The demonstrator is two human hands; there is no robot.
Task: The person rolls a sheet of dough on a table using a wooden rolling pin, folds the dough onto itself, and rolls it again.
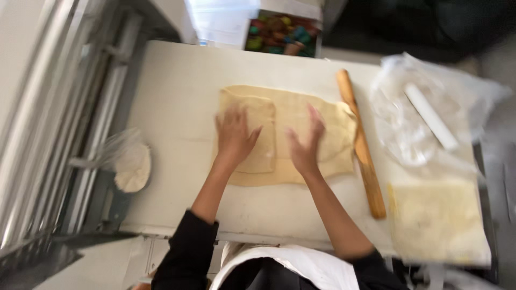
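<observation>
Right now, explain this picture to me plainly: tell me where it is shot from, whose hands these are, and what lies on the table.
The single picture comes from a camera worn on a person's head, looking straight down at their own two bare hands. There is no machine at work here. On the pale work table lies a sheet of dough, with one side folded over. The left hand presses flat on the folded flap; the right hand rests on the sheet beside it. Neither hand holds anything. A wooden rolling pin lies along the dough's right edge. Further right are crumpled clear plastic wrap with a white rod on it, and a second pale slab, blurred.
</observation>
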